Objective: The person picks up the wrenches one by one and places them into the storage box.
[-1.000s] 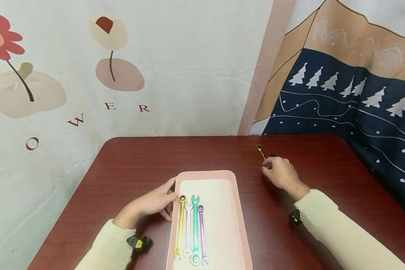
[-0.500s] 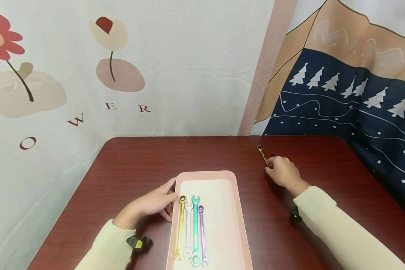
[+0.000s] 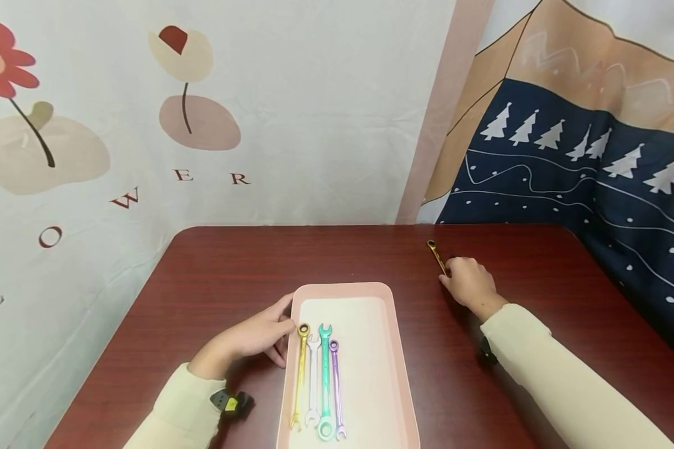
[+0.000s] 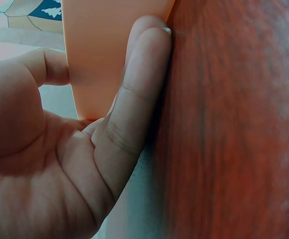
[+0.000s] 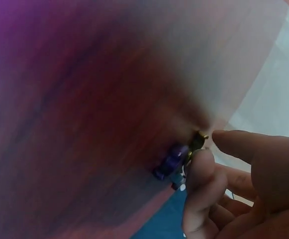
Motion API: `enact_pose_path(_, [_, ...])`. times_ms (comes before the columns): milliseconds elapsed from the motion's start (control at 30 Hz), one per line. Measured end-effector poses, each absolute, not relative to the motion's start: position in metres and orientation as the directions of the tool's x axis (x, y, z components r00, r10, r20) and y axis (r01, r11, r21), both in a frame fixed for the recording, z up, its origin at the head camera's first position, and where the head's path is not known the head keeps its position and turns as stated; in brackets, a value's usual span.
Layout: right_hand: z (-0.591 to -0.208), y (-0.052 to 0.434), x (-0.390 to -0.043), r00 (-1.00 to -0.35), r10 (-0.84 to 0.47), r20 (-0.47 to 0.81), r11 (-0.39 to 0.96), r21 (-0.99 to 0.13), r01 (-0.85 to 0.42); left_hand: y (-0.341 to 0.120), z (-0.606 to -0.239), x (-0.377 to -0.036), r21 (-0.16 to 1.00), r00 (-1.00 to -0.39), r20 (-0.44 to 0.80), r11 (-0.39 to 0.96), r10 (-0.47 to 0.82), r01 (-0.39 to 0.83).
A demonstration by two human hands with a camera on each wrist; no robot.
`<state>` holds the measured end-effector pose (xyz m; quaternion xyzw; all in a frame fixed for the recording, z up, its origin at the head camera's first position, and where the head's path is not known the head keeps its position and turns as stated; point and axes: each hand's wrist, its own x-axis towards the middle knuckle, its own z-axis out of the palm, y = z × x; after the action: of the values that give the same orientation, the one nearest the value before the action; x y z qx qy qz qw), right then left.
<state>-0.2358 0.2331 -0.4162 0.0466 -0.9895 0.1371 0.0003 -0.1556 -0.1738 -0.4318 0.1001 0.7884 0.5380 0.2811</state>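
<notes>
A pink tray (image 3: pixel 371 349) stands at the front of the table. My left hand (image 3: pixel 256 333) grips its left side, thumb at the rim and fingers along the outer wall; the left wrist view shows the tray wall (image 4: pixel 92 64) between them. Inside lie a gold wrench (image 3: pixel 300 377), a silver wrench (image 3: pixel 313 383), a green wrench (image 3: pixel 325 374) and a purple wrench (image 3: pixel 337 390), side by side. At the back right, my right hand (image 3: pixel 472 287) pinches the near end of another gold wrench (image 3: pixel 436 255) on the table. Beside it shows a dark purple wrench (image 5: pixel 171 162), partly hidden by the hand.
The dark red wooden table (image 3: pixel 247 262) reaches back to a printed cloth (image 3: pixel 326 125) with flowers and letters. A navy cloth with white trees (image 3: pixel 539 174) hangs along the right side.
My right hand has shifted slightly right, its fingers now closed in on the near end of the loose gold wrench. My left hand, the tray and the wrenches in it have not moved.
</notes>
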Motion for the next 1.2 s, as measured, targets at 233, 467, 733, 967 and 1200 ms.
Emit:
enact_pose_path(233, [-0.4140, 0.2315, -0.2377, -0.997, -0.081, -0.005, 0.963, -0.259, -0.077, -0.1746, -0.4302, -0.1559, 0.907, -0.819, -0.332, 0.396, 0.468, -0.142])
enact_pose_path(467, [-0.4131, 0.2309, -0.2386, -0.997, -0.073, -0.016, 0.958, -0.278, -0.066, -0.1745, -0.4310, -0.1569, 0.907, -0.820, -0.333, 0.397, 0.465, -0.143])
enact_pose_path(733, [-0.4133, 0.2306, -0.2392, -0.997, -0.070, -0.036, 0.937, -0.345, -0.053, -0.1750, -0.4309, -0.1571, 0.907, -0.821, -0.331, 0.396, 0.466, -0.141])
enact_pose_path(967, [-0.4121, 0.2273, -0.2377, -0.995, -0.082, -0.059, 0.919, -0.391, -0.053, -0.1749, -0.4308, -0.1582, 0.907, -0.823, -0.333, 0.395, 0.461, -0.145])
enact_pose_path(1200, [-0.4130, 0.2270, -0.2370, -0.994, -0.085, -0.063, 0.914, -0.402, -0.053, -0.1752, -0.4299, -0.1589, 0.911, -0.819, -0.331, 0.384, 0.468, -0.149])
